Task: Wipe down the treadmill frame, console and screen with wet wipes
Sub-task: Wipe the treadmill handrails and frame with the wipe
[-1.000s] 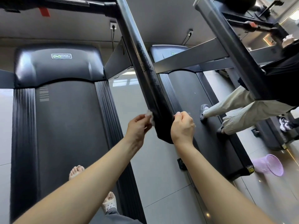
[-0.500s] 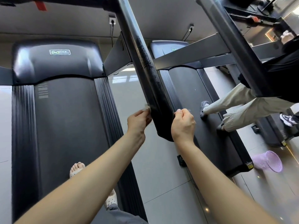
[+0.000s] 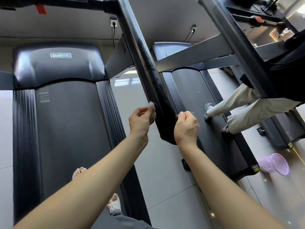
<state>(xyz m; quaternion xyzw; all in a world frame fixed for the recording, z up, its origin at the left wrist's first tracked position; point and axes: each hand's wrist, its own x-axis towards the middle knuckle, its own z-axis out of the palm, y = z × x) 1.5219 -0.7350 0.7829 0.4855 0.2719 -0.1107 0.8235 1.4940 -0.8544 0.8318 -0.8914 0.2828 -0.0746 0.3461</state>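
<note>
both hands have crept a little higher along the glossy black slanted handrail (image 3: 146, 66) of the treadmill, and the left hand (image 3: 140, 120) has drawn slightly off the rail's left side, so more of the small crumpled white wet wipe (image 3: 152, 108) shows than half a second ago. the left hand pinches that wipe between thumb and curled fingers, the wipe's edge just beside the rail near its lower end. the right hand (image 3: 186, 128) is curled into a closed fist on the rail's right side, thumb tip touching its edge. a dull streaky patch runs along the upper rail surface above the hands. below, the dark grey running belt (image 3: 66, 138) stretches up to the rounded shiny black motor cover (image 3: 57, 65) with a small green logo plate. the wearer's feet in pale perforated sandals (image 3: 113, 204) stand on the belt. on the neighbouring black treadmill (image 3: 219, 146) another person's legs in loose cream trousers (image 3: 244, 111) step. a lilac plastic mesh basket (image 3: 275, 164) lies tipped on the grey tiled floor (image 3: 165, 179).
</note>
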